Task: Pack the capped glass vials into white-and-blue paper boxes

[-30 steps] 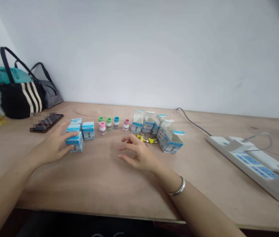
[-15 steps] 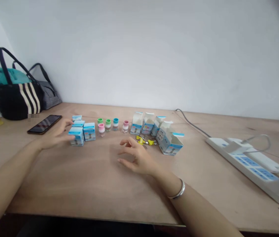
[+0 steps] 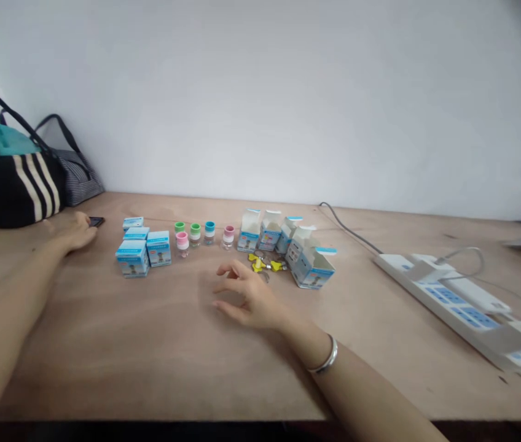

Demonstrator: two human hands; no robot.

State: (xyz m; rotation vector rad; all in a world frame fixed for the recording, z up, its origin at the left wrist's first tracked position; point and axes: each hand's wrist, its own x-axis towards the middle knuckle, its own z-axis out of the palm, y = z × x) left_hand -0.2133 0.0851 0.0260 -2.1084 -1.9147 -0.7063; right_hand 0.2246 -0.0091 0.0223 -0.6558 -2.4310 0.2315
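Observation:
My left hand (image 3: 72,233) lies over a black phone (image 3: 97,221), hiding most of it. Its fingers are blurred, so I cannot tell whether they grip it. Over the middle of the table my right hand (image 3: 249,298) hovers, fingers curved and apart, holding nothing. Close beyond it are several yellow-tagged metal pieces (image 3: 260,264), too small to name. Small clear bottles with coloured tops, among them a blue one (image 3: 209,233) and a pink one (image 3: 182,244), stand between the hands. Closed blue-and-white boxes (image 3: 133,258) are grouped right of my left hand.
Several opened boxes (image 3: 312,272) stand right of centre, flaps up. A white power strip (image 3: 449,310) with plugs and a grey cable (image 3: 350,225) runs along the right. A black striped bag (image 3: 16,187) and a grey striped bag (image 3: 78,175) sit at the back left.
My left hand has moved left from the closed boxes onto the phone. The right hand keeps its curved pose. The whole view has shifted slightly.

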